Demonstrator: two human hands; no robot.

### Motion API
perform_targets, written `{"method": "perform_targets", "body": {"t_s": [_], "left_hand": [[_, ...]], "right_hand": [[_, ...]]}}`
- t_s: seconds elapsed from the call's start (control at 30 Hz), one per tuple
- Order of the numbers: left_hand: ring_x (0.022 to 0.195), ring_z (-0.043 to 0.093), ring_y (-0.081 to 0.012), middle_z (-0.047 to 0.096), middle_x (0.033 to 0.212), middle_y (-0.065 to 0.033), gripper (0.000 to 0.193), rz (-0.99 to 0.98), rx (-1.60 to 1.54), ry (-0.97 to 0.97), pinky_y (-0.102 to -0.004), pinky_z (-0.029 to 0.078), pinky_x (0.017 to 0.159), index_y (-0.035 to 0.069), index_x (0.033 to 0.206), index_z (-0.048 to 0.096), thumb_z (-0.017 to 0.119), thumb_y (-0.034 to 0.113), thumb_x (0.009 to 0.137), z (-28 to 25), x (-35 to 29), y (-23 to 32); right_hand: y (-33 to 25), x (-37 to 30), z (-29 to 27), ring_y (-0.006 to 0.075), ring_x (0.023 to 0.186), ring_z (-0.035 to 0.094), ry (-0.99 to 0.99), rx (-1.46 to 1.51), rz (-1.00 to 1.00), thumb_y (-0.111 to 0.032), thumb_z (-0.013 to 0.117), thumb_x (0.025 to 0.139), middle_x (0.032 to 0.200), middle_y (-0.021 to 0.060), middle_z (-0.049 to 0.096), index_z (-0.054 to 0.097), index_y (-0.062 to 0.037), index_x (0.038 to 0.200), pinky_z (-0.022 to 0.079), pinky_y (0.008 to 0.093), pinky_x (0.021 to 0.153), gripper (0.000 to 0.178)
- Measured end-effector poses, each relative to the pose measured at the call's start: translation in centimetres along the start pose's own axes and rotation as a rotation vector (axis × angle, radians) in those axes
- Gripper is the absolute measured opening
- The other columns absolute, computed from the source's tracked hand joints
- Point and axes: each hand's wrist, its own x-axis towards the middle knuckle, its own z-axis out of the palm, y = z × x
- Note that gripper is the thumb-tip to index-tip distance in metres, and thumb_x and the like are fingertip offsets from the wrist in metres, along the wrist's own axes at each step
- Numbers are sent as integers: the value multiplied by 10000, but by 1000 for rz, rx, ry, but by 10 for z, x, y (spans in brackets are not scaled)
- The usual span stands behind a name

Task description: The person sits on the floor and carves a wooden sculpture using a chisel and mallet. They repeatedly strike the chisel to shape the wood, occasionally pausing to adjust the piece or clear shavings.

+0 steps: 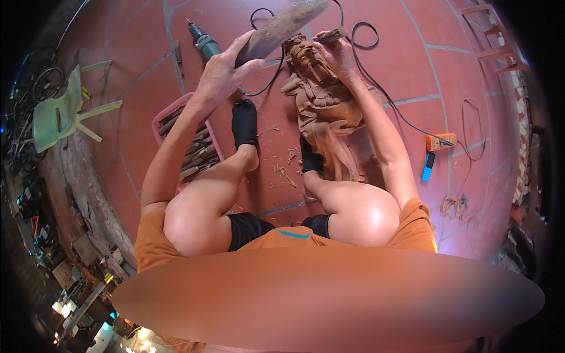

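My left hand (222, 72) is raised and wrapped round the near end of a thick, rough wooden club (281, 29) that slants up to the right. My right hand (338, 57) closes on a short wooden chisel handle (331, 35) beside the head of a carved wooden statue (321, 112); the blade is hidden. Brown and bearded, the figure lies on the floor between my right foot and right forearm, its head away from me. That forearm covers part of its right side. The club is apart from the handle.
A green power grinder (206, 46) with a black cord lies beyond my left foot. A pink basket (158, 126) holds several chisels. Wood shavings (285, 175) litter the tiles. At right are an orange power strip (438, 142) and a blue phone (428, 167); a green chair (57, 115) stands left.
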Motion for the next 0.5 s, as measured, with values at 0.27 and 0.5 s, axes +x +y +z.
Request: {"method": "perform_targets", "body": {"t_s": [0.27,0.5], "left_hand": [[1142,644,-191,701,1229,-137,653,117,-71,52,-348,492,1010,114,1535,461,728,288,965,-9,-10,16],[1140,657,-193,703,1239,-152,668,209,-147,55,-361,505,1008,119,1539,456,741,249,950,-17,-21,39]], "right_hand": [[-16,8,10,313,933,756,-175,-72,6,-186,762,922,965,154,758,681,-92,1107,582,395,755,223],[-16,10,8,345,941,744,-244,-142,-18,-196,746,927,961,177,750,683,-93,1087,577,436,762,201]]}}
